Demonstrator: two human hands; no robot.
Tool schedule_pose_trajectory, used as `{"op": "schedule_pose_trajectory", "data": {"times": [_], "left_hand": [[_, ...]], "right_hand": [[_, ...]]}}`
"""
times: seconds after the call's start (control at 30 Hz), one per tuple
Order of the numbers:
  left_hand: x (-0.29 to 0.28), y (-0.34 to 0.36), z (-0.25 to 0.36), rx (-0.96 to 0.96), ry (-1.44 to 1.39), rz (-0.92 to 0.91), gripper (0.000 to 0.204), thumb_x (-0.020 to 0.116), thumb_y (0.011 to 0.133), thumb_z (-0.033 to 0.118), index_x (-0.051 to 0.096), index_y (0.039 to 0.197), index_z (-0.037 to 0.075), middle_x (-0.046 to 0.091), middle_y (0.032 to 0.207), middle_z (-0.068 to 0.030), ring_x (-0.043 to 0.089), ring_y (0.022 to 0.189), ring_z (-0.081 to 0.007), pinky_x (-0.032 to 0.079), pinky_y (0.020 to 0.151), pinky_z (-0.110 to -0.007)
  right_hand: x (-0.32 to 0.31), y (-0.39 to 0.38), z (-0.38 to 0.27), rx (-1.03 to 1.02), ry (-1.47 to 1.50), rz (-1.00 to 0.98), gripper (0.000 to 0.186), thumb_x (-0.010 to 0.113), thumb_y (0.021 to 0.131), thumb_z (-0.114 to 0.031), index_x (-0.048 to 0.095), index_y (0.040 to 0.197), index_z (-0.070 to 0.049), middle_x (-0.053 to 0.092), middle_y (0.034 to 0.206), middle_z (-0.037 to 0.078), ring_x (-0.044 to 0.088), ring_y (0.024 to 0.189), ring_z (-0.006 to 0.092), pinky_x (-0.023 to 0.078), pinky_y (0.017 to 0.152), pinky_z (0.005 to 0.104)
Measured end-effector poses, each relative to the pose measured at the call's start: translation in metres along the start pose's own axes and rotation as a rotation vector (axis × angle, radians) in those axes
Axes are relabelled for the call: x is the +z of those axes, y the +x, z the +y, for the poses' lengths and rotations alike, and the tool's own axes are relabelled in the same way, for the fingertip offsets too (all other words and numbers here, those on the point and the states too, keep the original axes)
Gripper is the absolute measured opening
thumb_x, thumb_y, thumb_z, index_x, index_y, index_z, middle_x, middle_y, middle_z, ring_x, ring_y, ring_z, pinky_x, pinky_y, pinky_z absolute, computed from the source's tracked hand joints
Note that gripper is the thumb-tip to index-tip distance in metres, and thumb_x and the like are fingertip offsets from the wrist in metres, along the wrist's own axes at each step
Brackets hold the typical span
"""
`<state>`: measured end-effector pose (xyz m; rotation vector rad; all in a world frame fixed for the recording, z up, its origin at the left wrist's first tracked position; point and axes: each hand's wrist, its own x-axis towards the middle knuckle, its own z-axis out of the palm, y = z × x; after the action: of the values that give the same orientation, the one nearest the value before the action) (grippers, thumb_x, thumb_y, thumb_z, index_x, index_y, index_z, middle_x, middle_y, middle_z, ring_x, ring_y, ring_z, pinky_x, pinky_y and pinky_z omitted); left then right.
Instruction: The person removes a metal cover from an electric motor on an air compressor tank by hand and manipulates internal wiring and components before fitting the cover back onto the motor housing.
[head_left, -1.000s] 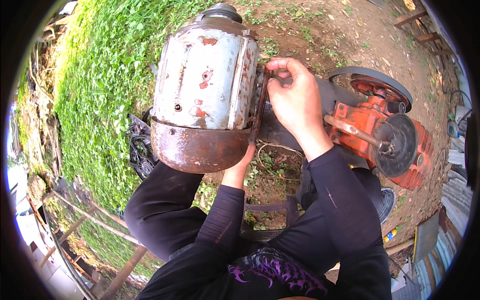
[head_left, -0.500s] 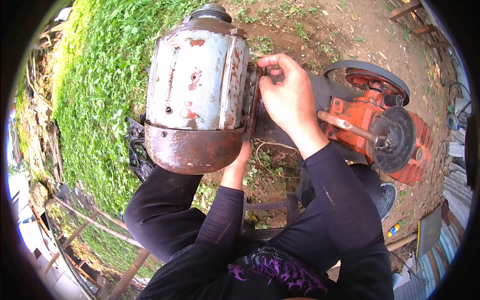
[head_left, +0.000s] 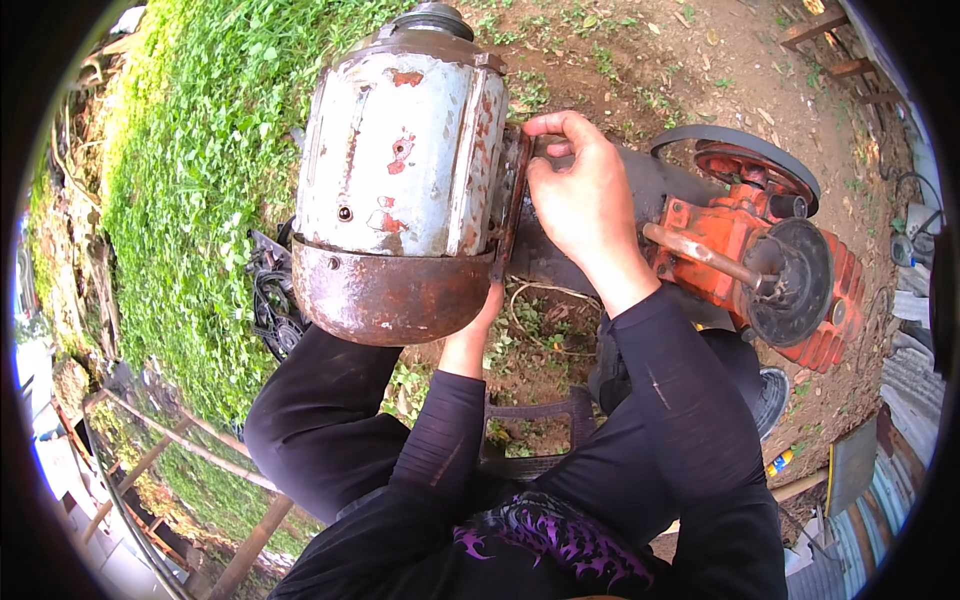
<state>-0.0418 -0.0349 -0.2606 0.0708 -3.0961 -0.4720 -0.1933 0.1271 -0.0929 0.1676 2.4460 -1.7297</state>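
My right hand point(head_left: 585, 195) pinches the rusty flange edge of a big grey-white cylindrical electric motor point(head_left: 400, 170) with flaking paint and a rust-brown end cap, while my left hand point(head_left: 487, 305), mostly hidden, braces beneath. An orange pump point(head_left: 740, 235) sits alongside, over bare dirt point(head_left: 690, 60) and grass point(head_left: 190, 170).

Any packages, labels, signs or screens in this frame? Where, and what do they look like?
No signs or screens.
Electric motor: no label or plate visible on the pale grey, rust-spotted casing by the right hand; left hand mostly hidden under it.
Small bottle-like container: lies on the dirt at lower right, yellow and blue; too small to tell more.
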Motion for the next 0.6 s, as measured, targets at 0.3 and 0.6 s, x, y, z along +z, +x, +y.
{"op": "schedule_pose_trajectory", "data": {"times": [0.3, 0.6], "left_hand": [[0.006, -0.001, 0.000, -0.043, -0.110, -0.001, 0.049, 0.053, 0.098, 0.034, 0.050, 0.140, 0.010, 0.050, 0.144, -0.0152, 0.044, 0.134, -0.0362, 0.032, 0.112, -0.046], [-0.003, -0.009, -0.007, -0.067, 0.020, -0.213, 0.046, 0.050, 0.097, 0.029, 0.053, 0.136, 0.005, 0.053, 0.139, -0.0197, 0.046, 0.131, -0.0377, 0.036, 0.109, -0.047]], "right_hand": [[0.003, 0.002, 0.005, -0.070, 0.059, -0.026, 0.037, 0.056, 0.076, 0.000, 0.069, 0.108, -0.010, 0.066, 0.106, 0.017, 0.066, 0.094, 0.0316, 0.053, 0.084, 0.0381], [0.005, 0.002, 0.008, -0.104, 0.050, 0.009, 0.039, 0.057, 0.075, 0.000, 0.070, 0.110, -0.012, 0.066, 0.105, 0.017, 0.066, 0.093, 0.0314, 0.053, 0.083, 0.0377]]}}
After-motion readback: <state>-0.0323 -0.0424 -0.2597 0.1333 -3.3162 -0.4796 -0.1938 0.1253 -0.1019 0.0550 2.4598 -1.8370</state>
